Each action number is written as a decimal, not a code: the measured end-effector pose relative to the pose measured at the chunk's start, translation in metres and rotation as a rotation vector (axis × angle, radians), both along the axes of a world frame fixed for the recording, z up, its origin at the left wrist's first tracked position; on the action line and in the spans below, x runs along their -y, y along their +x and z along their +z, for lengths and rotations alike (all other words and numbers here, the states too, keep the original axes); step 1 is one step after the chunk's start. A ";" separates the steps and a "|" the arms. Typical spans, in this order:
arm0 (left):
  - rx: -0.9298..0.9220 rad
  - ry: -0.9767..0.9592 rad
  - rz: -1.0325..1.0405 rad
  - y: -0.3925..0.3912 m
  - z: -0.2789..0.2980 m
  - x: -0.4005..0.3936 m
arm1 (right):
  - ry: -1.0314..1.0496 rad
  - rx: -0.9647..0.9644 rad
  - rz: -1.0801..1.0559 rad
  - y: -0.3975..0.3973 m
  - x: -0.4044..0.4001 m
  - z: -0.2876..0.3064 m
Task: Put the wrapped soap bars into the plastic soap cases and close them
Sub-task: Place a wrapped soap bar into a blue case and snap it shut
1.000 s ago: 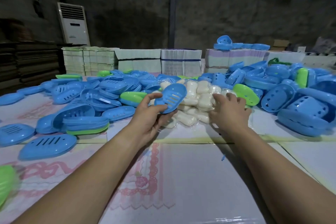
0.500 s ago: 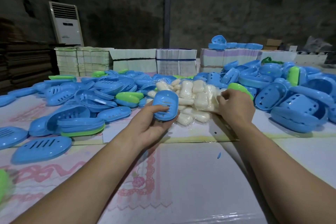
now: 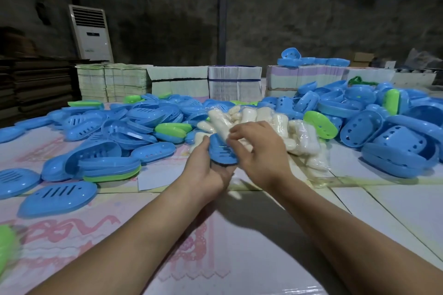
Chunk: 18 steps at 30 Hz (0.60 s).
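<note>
cluttered table (image 3: pixel 239 258), left hand (image 3: pixel 206 170) gripping blue case (image 3: pixel 221 152)

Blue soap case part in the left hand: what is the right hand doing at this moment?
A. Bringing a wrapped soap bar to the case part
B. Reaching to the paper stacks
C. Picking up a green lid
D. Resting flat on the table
A: the right hand holds a wrapped soap bar right at the blue soap case part cradled in the left hand.

No text, label or number is legible on anything here
</note>
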<state>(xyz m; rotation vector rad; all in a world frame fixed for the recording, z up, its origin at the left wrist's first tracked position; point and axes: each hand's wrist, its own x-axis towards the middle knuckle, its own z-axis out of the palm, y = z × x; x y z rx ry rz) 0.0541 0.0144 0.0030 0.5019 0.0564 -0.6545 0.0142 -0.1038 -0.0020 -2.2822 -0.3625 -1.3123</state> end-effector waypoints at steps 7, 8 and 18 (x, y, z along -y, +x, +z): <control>0.045 0.008 -0.025 0.001 0.004 -0.004 | -0.211 0.038 0.048 -0.003 -0.019 -0.001; 0.051 0.022 -0.028 0.000 0.004 -0.005 | -0.250 0.053 0.023 -0.004 -0.021 0.000; 0.252 0.346 0.384 -0.002 0.000 -0.002 | -0.342 -0.228 -0.040 -0.010 -0.021 -0.001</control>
